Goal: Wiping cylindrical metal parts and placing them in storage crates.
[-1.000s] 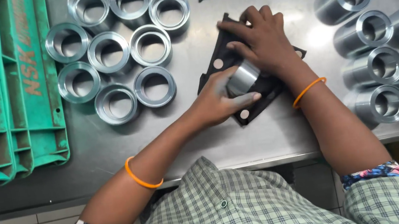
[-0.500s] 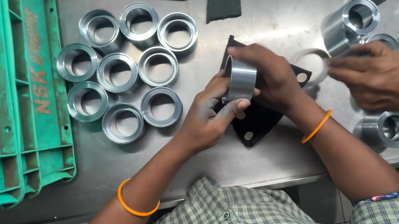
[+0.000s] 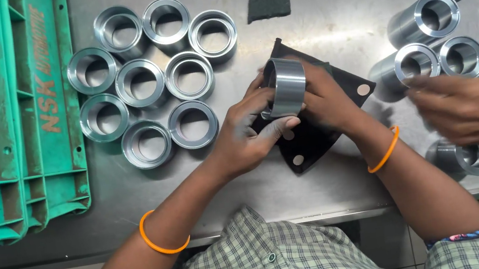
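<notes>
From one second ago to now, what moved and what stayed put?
Both hands, left and right, lifted the steel ring off the black pad and turned it on edge. A second person's hand came in from the right. The rings at left kept their arrangement.

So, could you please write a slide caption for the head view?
Both hands, left and right, hold a steel ring above a black pad on a metal table.

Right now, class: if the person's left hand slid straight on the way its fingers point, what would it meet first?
The left hand points right, with the metal ring gripped between both hands. Straight on, it would most likely meet the right hand first, above the black pad; depth is hard to judge.
</notes>
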